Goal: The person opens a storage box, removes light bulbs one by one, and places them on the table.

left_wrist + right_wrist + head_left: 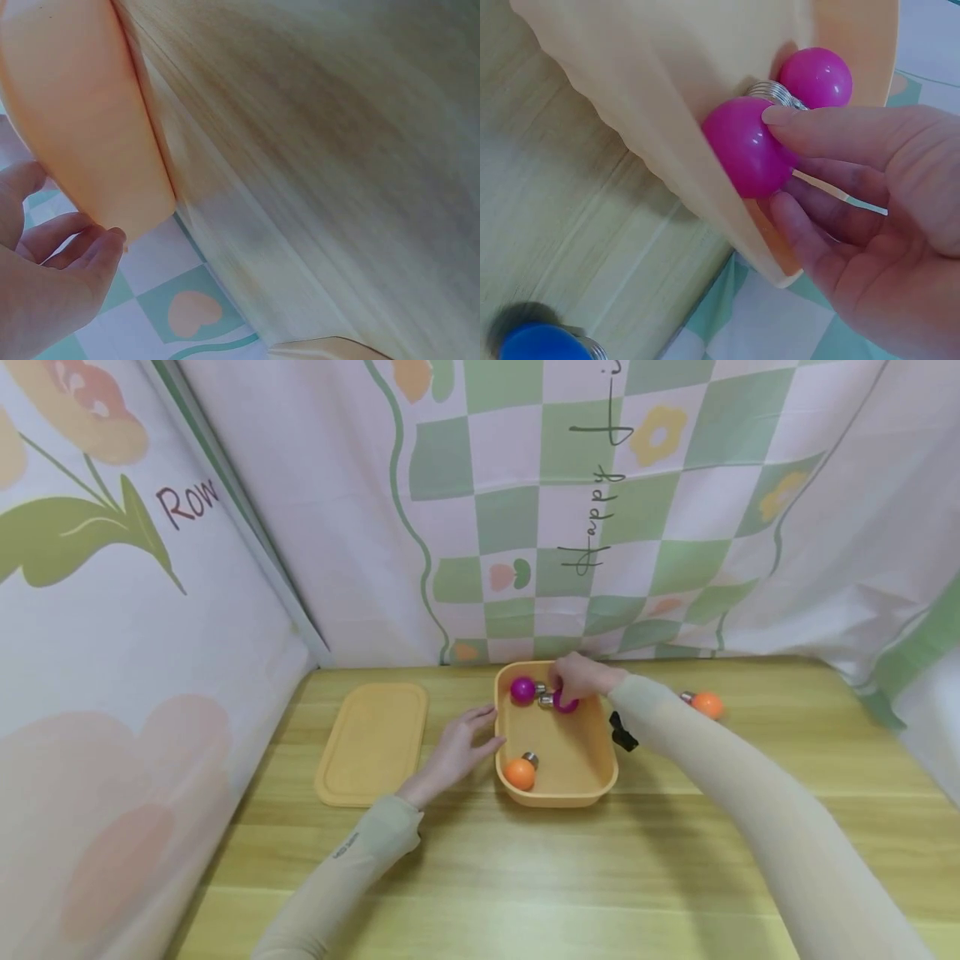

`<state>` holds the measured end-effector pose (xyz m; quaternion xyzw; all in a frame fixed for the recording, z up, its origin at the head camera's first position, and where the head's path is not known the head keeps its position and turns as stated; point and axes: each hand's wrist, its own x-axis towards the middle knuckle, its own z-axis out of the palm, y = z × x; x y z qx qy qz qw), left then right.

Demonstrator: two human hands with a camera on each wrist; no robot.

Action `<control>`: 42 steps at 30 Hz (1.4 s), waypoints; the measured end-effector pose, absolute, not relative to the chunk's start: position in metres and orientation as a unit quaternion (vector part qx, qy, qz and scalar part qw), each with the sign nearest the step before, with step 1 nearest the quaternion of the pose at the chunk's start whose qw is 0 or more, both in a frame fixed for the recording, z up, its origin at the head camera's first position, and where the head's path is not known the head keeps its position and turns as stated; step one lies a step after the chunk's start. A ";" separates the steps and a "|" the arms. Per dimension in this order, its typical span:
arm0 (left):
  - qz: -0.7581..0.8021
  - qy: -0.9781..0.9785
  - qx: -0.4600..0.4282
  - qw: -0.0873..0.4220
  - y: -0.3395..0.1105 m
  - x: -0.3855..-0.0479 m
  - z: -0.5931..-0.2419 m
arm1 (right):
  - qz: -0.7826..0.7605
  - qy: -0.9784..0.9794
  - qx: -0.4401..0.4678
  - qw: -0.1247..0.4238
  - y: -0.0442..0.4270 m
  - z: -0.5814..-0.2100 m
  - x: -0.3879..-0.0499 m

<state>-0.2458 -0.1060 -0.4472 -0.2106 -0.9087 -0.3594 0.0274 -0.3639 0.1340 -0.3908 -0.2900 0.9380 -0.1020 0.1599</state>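
My right hand [581, 678] reaches into the far right of a yellow plastic box [555, 798] and pinches a purple light bulb [750, 146] between thumb and fingers. A second purple bulb [522, 690] lies just left of it, the metal bases close together. In the box's near left corner rests an orange bulb [521, 773]. Loosely spread, my left hand [459, 745] touches the box's left rim with its fingertips, also seen on the box wall [90, 112] in the left wrist view.
A flat yellow lid [372, 743] lies left of the box on the wooden table [465, 893]. Right of the box, beyond my forearm, is another orange bulb [707, 705]. The right wrist view shows a blue bulb [544, 343] outside the box. A patterned curtain [510, 518] hangs behind.
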 end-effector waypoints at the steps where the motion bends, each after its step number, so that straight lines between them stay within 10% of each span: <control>1: -0.360 -0.908 -0.211 0.027 -0.106 -0.246 -0.447 | -0.102 0.938 -0.289 0.163 0.134 -0.391 -0.363; 42: -0.371 -0.905 -0.206 0.021 -0.105 -0.245 -0.447 | -0.130 0.929 -0.344 0.050 0.146 -0.383 -0.339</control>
